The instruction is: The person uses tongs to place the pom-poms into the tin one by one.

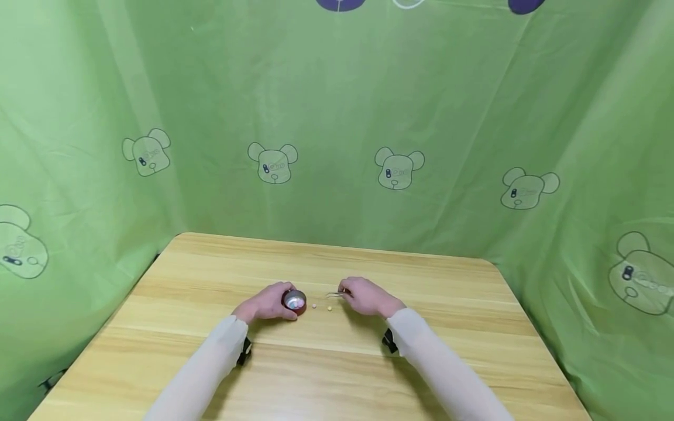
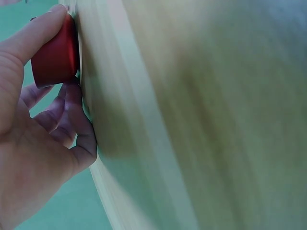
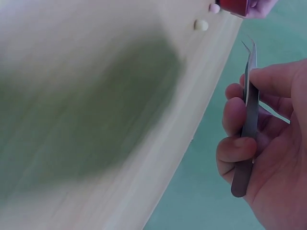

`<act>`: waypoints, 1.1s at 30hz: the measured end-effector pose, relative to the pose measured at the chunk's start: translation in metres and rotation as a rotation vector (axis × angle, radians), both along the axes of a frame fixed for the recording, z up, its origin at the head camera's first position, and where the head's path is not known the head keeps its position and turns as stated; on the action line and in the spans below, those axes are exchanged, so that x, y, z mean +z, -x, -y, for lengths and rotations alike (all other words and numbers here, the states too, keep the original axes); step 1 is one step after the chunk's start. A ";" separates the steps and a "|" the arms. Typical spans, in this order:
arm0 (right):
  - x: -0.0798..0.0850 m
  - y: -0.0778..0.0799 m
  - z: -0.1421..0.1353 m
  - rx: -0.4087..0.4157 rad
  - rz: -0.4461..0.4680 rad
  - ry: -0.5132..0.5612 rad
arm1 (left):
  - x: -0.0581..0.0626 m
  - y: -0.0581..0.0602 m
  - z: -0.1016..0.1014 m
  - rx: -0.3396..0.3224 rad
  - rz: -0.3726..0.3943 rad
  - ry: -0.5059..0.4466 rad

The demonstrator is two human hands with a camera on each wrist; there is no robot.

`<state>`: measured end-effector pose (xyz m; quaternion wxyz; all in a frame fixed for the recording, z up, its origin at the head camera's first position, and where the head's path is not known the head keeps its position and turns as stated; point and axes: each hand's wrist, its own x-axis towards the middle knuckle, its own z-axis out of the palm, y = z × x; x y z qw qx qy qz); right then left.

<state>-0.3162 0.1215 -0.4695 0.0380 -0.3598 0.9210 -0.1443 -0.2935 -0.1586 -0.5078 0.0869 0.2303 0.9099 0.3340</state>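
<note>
My left hand (image 1: 271, 302) grips a small round red tin (image 2: 56, 57) between thumb and fingers, low over the table. Pink and pale beads (image 1: 295, 303) show inside its open top in the head view. To the right, my right hand (image 1: 365, 296) pinches steel tweezers (image 3: 250, 105) between thumb and fingers. Their curved tips point left toward the tin, slightly apart, with nothing between them. On the wood between the hands lie a pink bead (image 1: 314, 306), nearer the tin, and a yellow bead (image 1: 330, 308), just below the tweezer tips in the head view.
The wooden table (image 1: 295, 374) has rounded far corners. Green curtains (image 1: 326, 88) printed with bear heads hang behind it and along both sides. Black straps (image 1: 390, 341) show at the wrists, below pale sleeves (image 1: 442, 374).
</note>
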 end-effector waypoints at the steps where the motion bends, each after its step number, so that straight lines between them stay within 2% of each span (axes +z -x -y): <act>1: -0.001 -0.001 -0.002 0.001 -0.001 0.001 | 0.000 0.000 0.000 0.002 0.000 0.001; 14: -0.009 -0.009 -0.010 0.015 0.031 -0.003 | 0.002 -0.002 -0.002 0.011 0.007 0.003; 26: -0.016 -0.008 -0.011 -0.007 0.035 -0.033 | 0.000 0.001 -0.001 0.011 -0.003 0.006; 33: -0.018 -0.009 -0.010 -0.019 0.067 -0.040 | -0.001 0.000 -0.002 0.006 -0.003 0.002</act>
